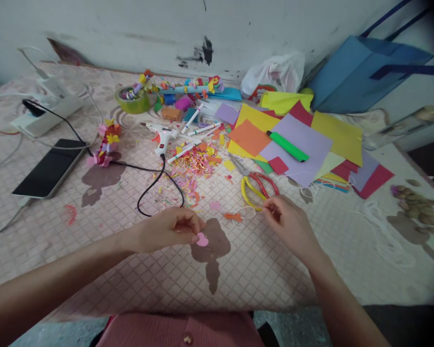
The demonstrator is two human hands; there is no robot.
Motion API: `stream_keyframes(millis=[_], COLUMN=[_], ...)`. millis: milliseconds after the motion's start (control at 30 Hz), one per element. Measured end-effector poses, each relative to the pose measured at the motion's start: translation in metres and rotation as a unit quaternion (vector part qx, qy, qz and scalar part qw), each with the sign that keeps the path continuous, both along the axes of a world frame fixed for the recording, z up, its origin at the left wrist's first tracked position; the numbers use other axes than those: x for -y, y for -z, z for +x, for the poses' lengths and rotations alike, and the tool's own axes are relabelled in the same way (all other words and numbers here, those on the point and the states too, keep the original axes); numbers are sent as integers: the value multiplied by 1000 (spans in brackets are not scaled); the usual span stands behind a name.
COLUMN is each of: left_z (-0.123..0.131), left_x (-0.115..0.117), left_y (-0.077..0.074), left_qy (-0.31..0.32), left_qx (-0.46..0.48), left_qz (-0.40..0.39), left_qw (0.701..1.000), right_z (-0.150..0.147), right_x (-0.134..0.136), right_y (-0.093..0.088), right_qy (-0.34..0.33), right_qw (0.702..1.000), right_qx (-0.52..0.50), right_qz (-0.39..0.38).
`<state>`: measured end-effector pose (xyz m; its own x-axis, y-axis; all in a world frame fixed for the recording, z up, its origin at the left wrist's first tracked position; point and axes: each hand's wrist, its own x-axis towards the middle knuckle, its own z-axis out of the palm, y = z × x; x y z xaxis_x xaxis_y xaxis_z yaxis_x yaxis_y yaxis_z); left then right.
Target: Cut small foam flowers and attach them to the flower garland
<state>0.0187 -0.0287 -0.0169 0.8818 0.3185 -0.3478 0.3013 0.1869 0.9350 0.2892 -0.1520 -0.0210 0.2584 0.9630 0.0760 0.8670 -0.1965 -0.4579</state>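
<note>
My left hand (171, 227) is closed in a pinch on a small pink paper heart (202, 239), held just above the patterned tablecloth (130, 270). My right hand (288, 222) has its fingertips pressed together close to a thin white thread; whether it grips the thread I cannot make out. Yellow and red scissors (256, 188) lie just beyond my right hand. A small orange paper piece (233, 217) and a pink one (214, 205) lie between my hands.
A glue gun (162, 136) with a black cord, a heap of paper scraps (193, 164), coloured paper sheets (296, 140) with a green marker (287, 146), a phone (50, 167), a power strip (45, 115), a paper-flower string (106, 142), a tape roll (133, 100) and a blue bag (361, 72).
</note>
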Motion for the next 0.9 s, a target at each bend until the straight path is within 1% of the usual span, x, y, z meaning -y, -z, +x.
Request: stream_keyframes(millis=[100, 200, 267, 367, 467, 600, 733, 800, 900], left_z=[1, 3, 6, 18, 34, 49, 51, 49, 43], left_x=[0, 0, 1, 4, 8, 10, 10, 10, 11], left_y=[-4, -9, -11, -11, -9, -1, 7, 7, 0], left_qy=[-4, -2, -8, -22, -16, -23, -25, -21, -15], left_qx=[-2, 8, 18, 31, 48, 66, 79, 77, 66], left_qz=[0, -7, -25, -45, -47, -64, -75, -79, -76], left_qw=[1000, 1000, 1000, 998, 998, 996, 994, 994, 995], right_z=[6, -3, -11, -20, -21, -16, -14, -14, -16], right_x=[3, 2, 0, -3, -4, 0, 3, 2, -2], right_y=[-1, -3, -5, -6, -5, -3, -3, -4, -6], right_qy=[1, -5, -37, -106, -136, -140, -127, -123, -129], right_qw=[1000, 999, 998, 993, 990, 989, 990, 990, 988], right_qx=[-5, -33, -51, -60, -34, -33, -54, -66, -73], right_qz=[0, 27, 32, -5, -29, -26, -12, -2, 31])
